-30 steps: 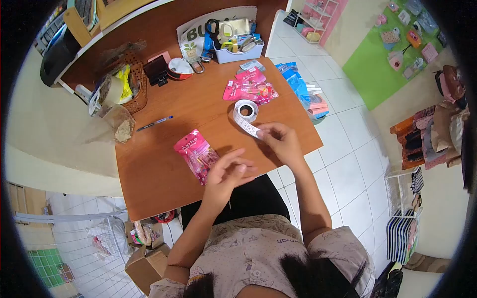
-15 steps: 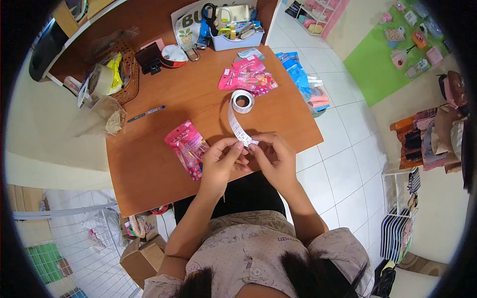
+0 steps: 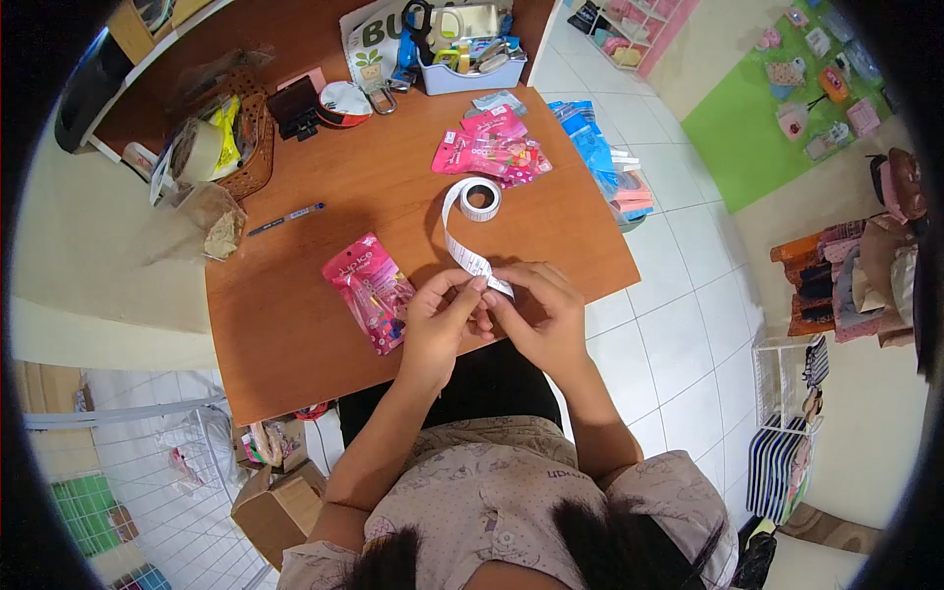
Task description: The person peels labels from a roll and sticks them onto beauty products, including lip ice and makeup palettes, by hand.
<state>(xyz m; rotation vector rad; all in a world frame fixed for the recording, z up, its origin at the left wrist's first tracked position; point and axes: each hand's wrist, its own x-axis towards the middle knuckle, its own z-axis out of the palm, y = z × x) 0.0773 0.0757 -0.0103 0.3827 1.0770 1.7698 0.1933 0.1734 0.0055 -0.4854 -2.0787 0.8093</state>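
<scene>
A white label strip (image 3: 460,248) curves down from its roll (image 3: 480,199), which rests on the wooden table (image 3: 285,324). Near the table's front edge both hands pinch the strip's loose end. My left hand (image 3: 440,320) has its thumb and index finger closed on the strip. Close beside it, my right hand (image 3: 539,313) grips the end between thumb and fingers. Just left of my left hand lies a pink printed packet (image 3: 372,293). More pink packets (image 3: 487,147) are piled beyond the roll.
A blue pen (image 3: 285,219) lies at the left, near a brown woven basket (image 3: 254,162) of supplies. At the back stands a light blue bin (image 3: 474,77) with scissors and tools. Blue packages (image 3: 587,147) sit beyond the table's right edge.
The strip bows further left, and its end now points down to the right between my fingers. Both hands stay nearly in place. The view has shifted slightly.
</scene>
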